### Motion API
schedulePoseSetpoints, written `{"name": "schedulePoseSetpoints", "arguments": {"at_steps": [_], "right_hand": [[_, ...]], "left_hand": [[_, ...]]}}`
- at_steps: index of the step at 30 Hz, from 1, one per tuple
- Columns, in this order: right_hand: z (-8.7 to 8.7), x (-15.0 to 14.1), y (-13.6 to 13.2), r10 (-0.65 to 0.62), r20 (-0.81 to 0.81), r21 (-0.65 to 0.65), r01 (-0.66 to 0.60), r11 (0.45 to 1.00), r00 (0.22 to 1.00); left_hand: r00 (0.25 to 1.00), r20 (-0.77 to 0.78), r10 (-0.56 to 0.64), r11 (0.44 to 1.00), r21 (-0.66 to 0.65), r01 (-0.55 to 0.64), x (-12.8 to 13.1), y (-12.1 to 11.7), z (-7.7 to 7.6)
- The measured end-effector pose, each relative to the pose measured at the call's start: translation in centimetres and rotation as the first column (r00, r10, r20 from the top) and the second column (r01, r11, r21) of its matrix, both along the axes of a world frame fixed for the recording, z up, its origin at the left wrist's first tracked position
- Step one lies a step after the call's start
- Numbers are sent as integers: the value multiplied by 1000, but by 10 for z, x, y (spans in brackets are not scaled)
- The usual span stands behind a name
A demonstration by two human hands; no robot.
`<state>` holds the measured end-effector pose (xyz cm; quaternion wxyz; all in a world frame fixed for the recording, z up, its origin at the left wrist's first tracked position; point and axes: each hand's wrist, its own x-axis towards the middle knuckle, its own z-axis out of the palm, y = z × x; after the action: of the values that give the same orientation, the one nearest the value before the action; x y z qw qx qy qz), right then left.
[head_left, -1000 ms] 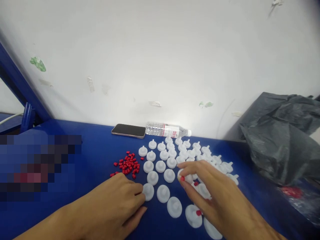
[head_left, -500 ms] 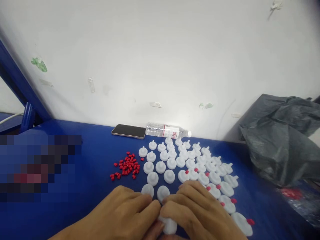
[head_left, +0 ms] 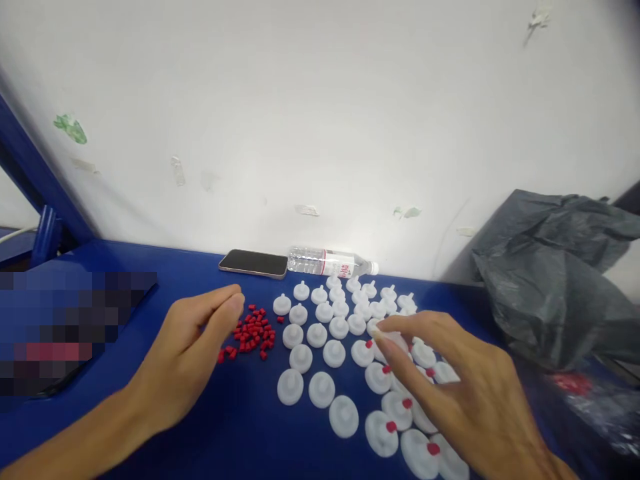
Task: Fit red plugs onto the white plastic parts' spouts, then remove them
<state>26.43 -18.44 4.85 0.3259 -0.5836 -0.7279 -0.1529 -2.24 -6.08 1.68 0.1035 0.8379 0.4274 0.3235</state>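
My left hand hovers beside the pile of small red caps, thumb and forefinger pressed together. Whatever may be between those fingertips is hidden. My right hand reaches over the white discs, its thumb and forefinger pinched at a white disc partly hidden by the fingers. Rows of white discs, each with a short central nozzle, stand on the blue table. Several discs on the right carry red caps, such as a capped disc near the front. One bare disc sits foremost in the middle.
A phone and a clear bottle lie along the white wall. To the right, a dark grey plastic bag stands beside a clear bag. The table meets a blue frame at left.
My hands have parted from the front of the table, where they worked together on a white disc. The left went toward the red caps, the right over the discs.
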Motion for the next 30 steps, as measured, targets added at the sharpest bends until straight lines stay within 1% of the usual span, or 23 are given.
{"name": "schedulePoseSetpoints", "arguments": {"at_steps": [1,3,5,6,12,16,19,22,24,26,28,30], "right_hand": [[2,2,2,15,-38,-36,-17,999,999],[3,1,4,41,-50,-80,-45,996,998],[0,-1,6,67,-32,-108,-70,992,997],[-2,-2,7,82,-27,-125,-84,989,996],[-9,-1,10,115,9,-236,-110,965,993],[-14,-3,13,165,6,-230,-159,960,986],[-14,-3,14,194,35,-239,-181,954,980],[-10,3,13,130,65,-226,-113,968,989],[-9,9,14,42,95,-202,-22,979,995],[-10,14,15,-33,133,-193,59,980,991],[-14,16,17,-58,153,-216,91,972,987],[-18,15,19,-48,141,-241,82,967,989]], "left_hand": [[999,-12,48,999,4,-48,0,8,2],[991,-118,69,998,12,-68,1,17,2],[977,-206,61,998,21,-58,4,19,-2],[973,-224,55,998,18,-52,6,18,-4],[963,-269,1,999,-36,-11,8,12,-9],[955,-298,1,999,-41,-14,6,16,-11],[945,-326,13,999,-29,-24,7,19,-12],[942,-334,14,999,-22,-23,8,18,-11],[943,-333,2,999,-33,-14,7,17,-10],[944,-328,-13,999,-41,-1,6,16,-11],[945,-326,-26,999,-42,13,6,16,-13],[944,-328,-32,999,-39,20,5,17,-15]]}}
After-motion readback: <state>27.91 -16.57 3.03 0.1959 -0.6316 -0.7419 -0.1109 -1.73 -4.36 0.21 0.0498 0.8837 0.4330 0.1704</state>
